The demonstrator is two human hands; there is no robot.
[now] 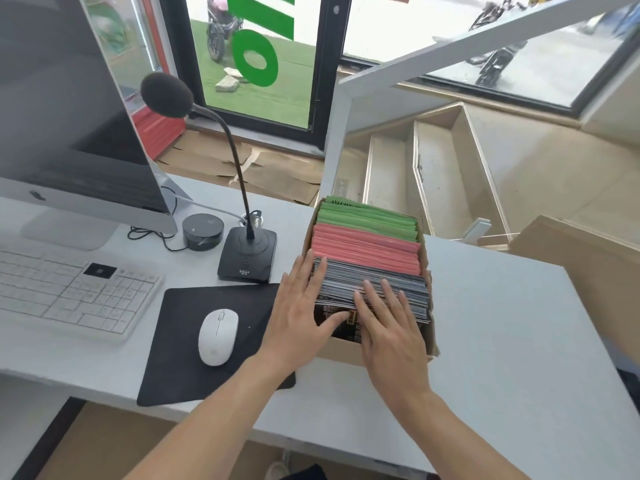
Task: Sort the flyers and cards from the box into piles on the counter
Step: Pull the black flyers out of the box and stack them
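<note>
A cardboard box stands on the white counter, packed with upright paper. Green flyers fill its far end, pink flyers the middle, and dark printed cards the near end. My left hand lies with straight fingers against the left side of the dark cards, its thumb on the front card. My right hand rests flat with spread fingers on top of the dark cards at the box's near end. Neither hand holds anything.
Left of the box are a black mouse pad with a white mouse, a desk microphone, a small black puck, a white keyboard and a monitor. Bare counter lies right of the box.
</note>
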